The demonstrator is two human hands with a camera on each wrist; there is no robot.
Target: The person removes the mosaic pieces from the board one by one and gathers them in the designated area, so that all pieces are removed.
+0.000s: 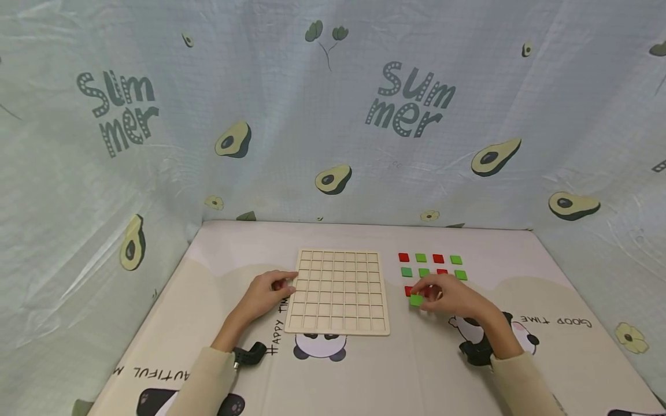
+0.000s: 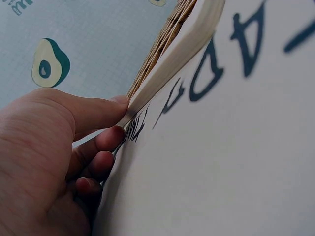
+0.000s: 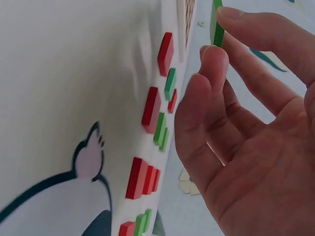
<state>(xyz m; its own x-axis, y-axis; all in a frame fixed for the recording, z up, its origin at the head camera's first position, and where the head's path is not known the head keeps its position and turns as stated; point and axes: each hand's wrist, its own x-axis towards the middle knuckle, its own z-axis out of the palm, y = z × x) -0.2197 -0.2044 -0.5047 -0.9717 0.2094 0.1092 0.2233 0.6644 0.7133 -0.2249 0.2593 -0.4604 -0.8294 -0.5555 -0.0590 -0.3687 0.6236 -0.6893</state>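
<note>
A square wooden grid board (image 1: 337, 293) with rows of shallow compartments lies flat on the table. At its left edge, my left hand (image 1: 266, 292) holds the board's rim with thumb and fingertips; the left wrist view shows the fingertips against the pale wooden side (image 2: 172, 66). To the right of the board, my right hand (image 1: 454, 296) pinches a green square tile (image 1: 415, 300) between thumb and fingertip. In the right wrist view this green tile (image 3: 215, 27) is raised above the table. Part of the nearest tile row is hidden behind my right hand.
Red and green tiles lie in rows right of the board, among them a red tile (image 1: 403, 257), a darker green tile (image 1: 406, 272) and a light green tile (image 1: 455, 260). A printed cloth (image 1: 447, 370) covers the table. Patterned curtains (image 1: 281, 115) stand behind and at both sides.
</note>
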